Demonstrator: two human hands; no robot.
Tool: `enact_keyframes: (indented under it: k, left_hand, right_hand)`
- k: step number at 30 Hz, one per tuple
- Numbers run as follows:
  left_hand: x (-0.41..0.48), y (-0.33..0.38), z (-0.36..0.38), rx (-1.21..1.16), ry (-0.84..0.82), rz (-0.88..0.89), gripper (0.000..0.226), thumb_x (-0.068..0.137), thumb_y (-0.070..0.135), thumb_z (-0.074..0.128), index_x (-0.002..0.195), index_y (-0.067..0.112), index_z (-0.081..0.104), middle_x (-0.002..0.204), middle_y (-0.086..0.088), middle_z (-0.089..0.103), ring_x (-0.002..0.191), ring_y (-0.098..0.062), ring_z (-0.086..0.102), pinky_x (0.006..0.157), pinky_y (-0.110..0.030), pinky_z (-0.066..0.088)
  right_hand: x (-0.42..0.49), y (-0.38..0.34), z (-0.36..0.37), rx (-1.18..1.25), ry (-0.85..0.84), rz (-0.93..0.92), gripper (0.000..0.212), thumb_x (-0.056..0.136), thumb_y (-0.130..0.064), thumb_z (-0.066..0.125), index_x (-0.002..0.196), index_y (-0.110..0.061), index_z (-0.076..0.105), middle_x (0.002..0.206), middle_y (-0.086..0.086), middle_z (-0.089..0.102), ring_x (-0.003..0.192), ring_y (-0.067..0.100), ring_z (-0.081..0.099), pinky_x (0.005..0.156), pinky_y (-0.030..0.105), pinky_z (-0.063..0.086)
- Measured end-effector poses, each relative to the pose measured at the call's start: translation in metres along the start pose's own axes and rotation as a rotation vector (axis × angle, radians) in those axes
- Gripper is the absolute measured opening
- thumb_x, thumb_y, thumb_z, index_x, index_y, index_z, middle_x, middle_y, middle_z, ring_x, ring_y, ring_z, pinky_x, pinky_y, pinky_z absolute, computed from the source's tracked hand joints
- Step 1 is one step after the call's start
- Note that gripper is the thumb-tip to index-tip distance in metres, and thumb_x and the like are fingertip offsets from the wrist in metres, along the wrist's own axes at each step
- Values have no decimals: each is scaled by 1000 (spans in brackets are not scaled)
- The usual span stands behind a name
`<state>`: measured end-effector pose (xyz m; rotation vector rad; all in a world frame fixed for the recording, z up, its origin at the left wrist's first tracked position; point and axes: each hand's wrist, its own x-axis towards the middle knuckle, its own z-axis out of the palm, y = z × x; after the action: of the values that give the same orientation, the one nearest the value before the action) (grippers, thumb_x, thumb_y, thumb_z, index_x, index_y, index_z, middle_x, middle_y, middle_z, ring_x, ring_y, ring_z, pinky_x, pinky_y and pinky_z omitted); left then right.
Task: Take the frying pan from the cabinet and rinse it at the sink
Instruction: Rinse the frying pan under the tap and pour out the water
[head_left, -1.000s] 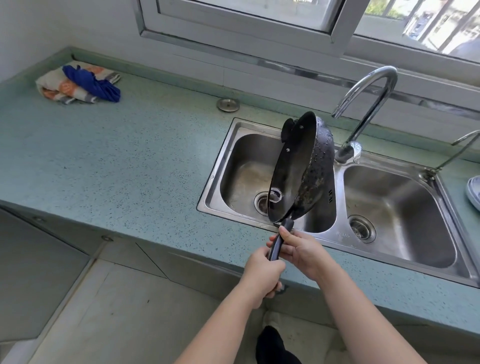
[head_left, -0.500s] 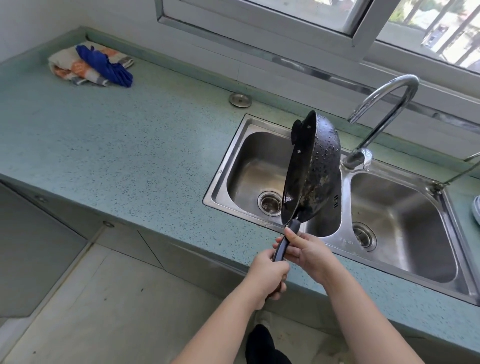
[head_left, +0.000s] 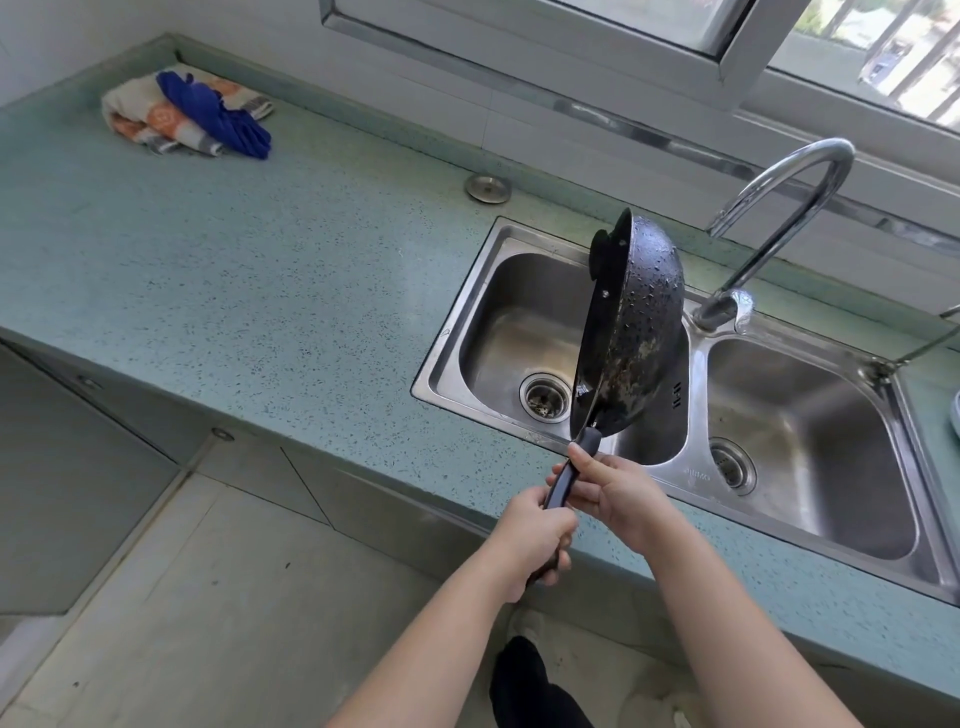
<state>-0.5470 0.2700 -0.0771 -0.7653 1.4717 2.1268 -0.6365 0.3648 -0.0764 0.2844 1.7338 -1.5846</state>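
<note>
Over sink (head_left: 457, 332), both hands grip pan handle (head_left: 563, 480)

A speckled blue-green worktop (head_left: 260, 291) runs below a metal-framed window (head_left: 519, 57). In its far left corner lies a crumpled patterned cloth (head_left: 137, 117) with a blue cloth (head_left: 218, 117) on top. A round metal cap (head_left: 487, 187) sits near the back wall.

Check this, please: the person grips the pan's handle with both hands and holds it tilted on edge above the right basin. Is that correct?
The basin is wrong. In the head view the left hand and right hand grip the handle and the frying pan is tilted on edge, but above the left basin, not the right basin.
</note>
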Motion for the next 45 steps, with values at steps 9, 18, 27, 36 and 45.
enact_keyframes:
  k: [9,18,27,36,45]
  left_hand:
    - [1,0,1,5,0,5,18,85,5,40,87,21,49,61,0,42,41,-9,41,39,-18,30]
    - [2,-2,2,11,-2,-7,21,86,6,40,87,25,49,62,0,43,42,-9,41,41,-19,31]
    - [4,-3,0,2,-14,-11,20,84,6,41,87,24,49,62,0,42,41,-8,41,39,-18,31]
    - [5,-3,-2,4,-14,-13,19,85,7,40,86,24,49,62,0,42,40,-7,41,38,-17,32]
    - [6,-4,-2,8,-20,-13,17,84,8,41,85,23,49,62,0,43,40,-7,42,38,-18,32]
  right_hand:
    - [-3,0,1,22,11,0,18,90,-20,55,92,-2,54,82,11,68,74,18,70,69,26,58]
    - [-4,0,1,36,13,4,17,91,-19,55,91,-2,54,84,11,68,76,20,69,68,27,60]
    - [-3,1,0,25,-5,0,18,91,-20,54,89,-2,54,79,13,66,74,19,70,74,30,58]
    - [-1,2,1,29,-5,3,17,91,-20,55,90,-3,54,79,12,68,73,19,69,75,30,57]
    - [-1,2,2,54,0,3,17,90,-19,55,91,-2,53,81,12,68,70,18,70,70,28,58]
